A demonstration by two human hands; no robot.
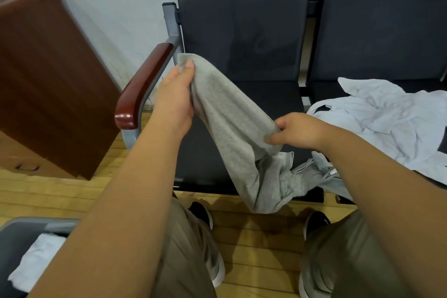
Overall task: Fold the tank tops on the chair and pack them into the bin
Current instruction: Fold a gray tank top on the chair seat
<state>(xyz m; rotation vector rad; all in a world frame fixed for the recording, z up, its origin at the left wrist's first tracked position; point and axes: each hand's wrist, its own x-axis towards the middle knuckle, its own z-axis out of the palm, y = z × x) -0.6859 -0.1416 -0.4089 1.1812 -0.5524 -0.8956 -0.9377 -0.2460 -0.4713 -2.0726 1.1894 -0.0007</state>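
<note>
- A soft grey cotton tank top [232, 123] is held up over the black padded chair seat [266, 94]. Its lower part is bunched on the seat and droops past the front edge.
- The left hand [176, 97] grips one upper corner, with the thumb pressed on the cloth and the fingers curled behind it.
- The right hand [298, 132] pinches the fabric's other edge between thumb and curled fingers.
- A crumpled pale white tank top [387, 123] lies on the neighbouring seat to the right.
- A dark grey bin [29, 222] at lower left holds white cloth [36, 259].
- A glossy reddish wooden armrest [142, 87] stands just beside the left hand.
</note>
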